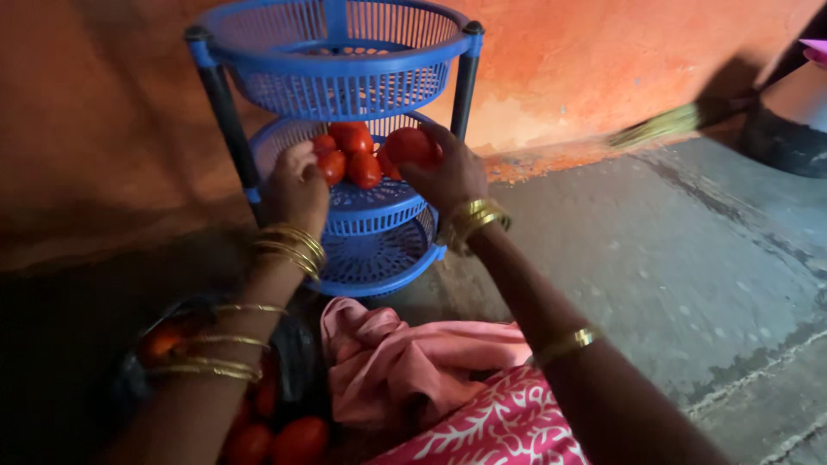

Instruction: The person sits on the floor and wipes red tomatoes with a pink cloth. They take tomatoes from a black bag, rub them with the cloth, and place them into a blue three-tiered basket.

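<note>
Against the orange wall, a blue three-tier basket rack (332, 65) stands on the concrete floor (689, 258) — tomatoes piled (349, 155) in the middle tier, probably to keep them off the ground. Right hand (448, 176) is curled around one tomato (409, 146) at that tier's rim. Left hand (297, 185) is loosely closed by the pile — can't tell if it's holding anything. More tomatoes in a dark bag (276, 430) below.

A red tomato (408, 146), seemingly whole, held over the rack's middle basket (379, 211).
</note>
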